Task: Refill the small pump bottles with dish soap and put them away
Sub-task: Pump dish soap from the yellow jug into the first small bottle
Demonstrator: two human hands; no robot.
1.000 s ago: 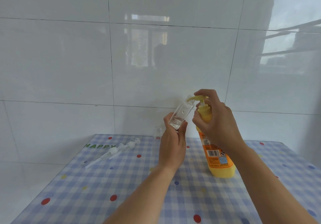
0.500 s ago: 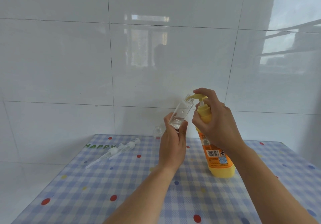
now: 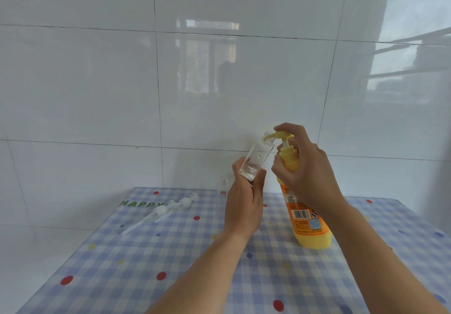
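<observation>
Checked table point(image 3: 146, 265), left hand point(image 3: 244, 204) gripped the small bottle point(image 3: 256, 160) tilted so its mouth met the spout point(image 3: 275, 136); right hand point(image 3: 307, 172) clutched the soap bottle point(image 3: 307, 218) by its neck, finger on the pump.

Clear small pump bottle point(image 3: 256, 160), uncapped and tilted, met the spout point(image 3: 278, 134) of the upright yellow dish soap bottle point(image 3: 308, 221).

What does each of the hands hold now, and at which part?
The left hand grips the small clear plastic bottle by its lower end; the right hand holds the yellow dish soap bottle around its neck.
</observation>
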